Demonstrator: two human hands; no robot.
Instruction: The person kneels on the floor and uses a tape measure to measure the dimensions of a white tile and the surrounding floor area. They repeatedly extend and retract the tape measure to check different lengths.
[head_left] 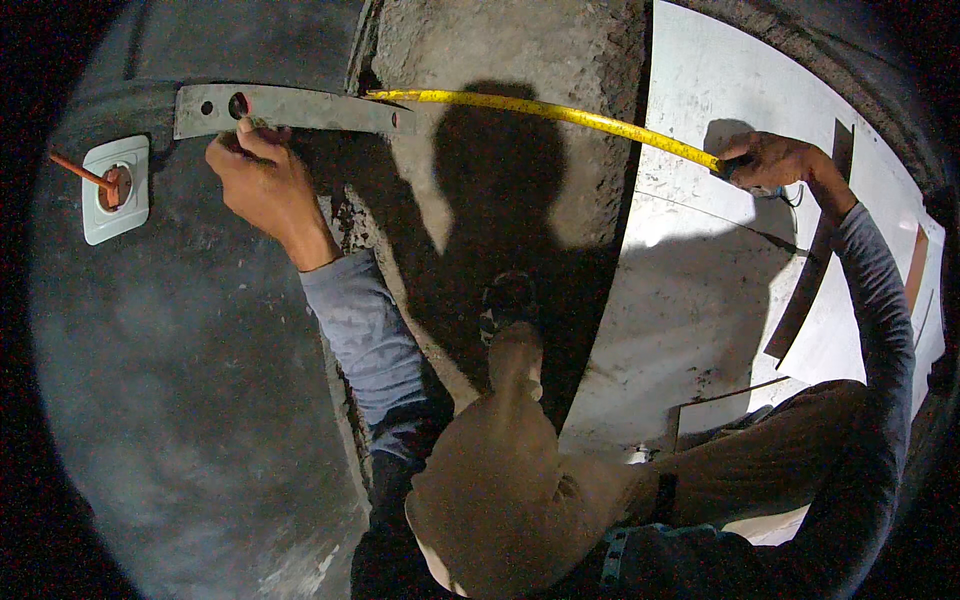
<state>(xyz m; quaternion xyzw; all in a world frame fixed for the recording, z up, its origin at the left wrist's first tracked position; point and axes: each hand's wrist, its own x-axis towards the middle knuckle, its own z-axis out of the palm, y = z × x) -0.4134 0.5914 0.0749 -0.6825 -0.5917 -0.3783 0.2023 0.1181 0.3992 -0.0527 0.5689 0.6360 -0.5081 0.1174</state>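
Observation:
My right hand [775,165], at the far right over the white sheet, is closed around a tape measure whose dark case is mostly hidden by my fingers. Its yellow blade [560,112] runs out leftward across the bare concrete gap. The blade's far end lies by the long grey strip [320,108], which has round holes and rests on the dark surface. Just below the strip's left part, my left hand [258,180] is closed with its fingers curled. Its fingertips are at a dark, red-edged round spot; what they hold, if anything, is not clear.
On the dark surface at far left is a white square plate [117,190] with an orange-brown rod sticking out. Large white sheets [690,290] with dark strips lie on the right. Rough concrete [420,45] runs between both sides, with my shoe [508,300] in its shadowed part.

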